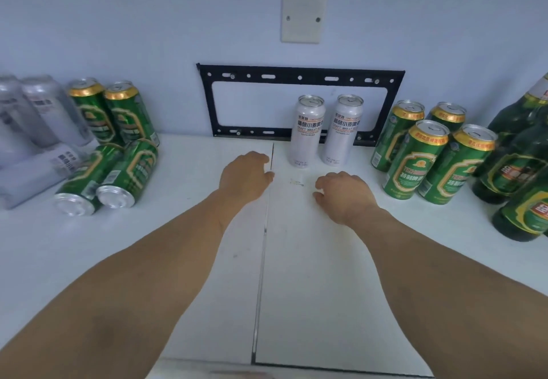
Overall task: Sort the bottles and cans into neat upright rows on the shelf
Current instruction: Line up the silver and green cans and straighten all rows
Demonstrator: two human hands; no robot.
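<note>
Your left hand (247, 175) and right hand (345, 193) both reach out over the white shelf top (311, 275), backs up, fingers loosely curled under and holding nothing; the fingertips themselves are hidden from you. Just beyond them, two white wheat beer cans (307, 131) stand upright side by side against the wall, near your fingers but not touching them. To the right of your right hand, four green beer cans (415, 161) stand upright in a tight cluster, and past those, green glass bottles (516, 168) stand at the edge of view. Left of your left hand, well apart, two green cans lying on their sides (106, 177) point their bottoms toward you, with two upright green cans (115, 112) behind them. Farther left sit blurred white cans (35, 129), some upright, some lying down. Whether any can is full, you cannot tell. A black metal bracket (299, 78) and a white blank wall plate (302, 17) are fixed to the wall behind.
</note>
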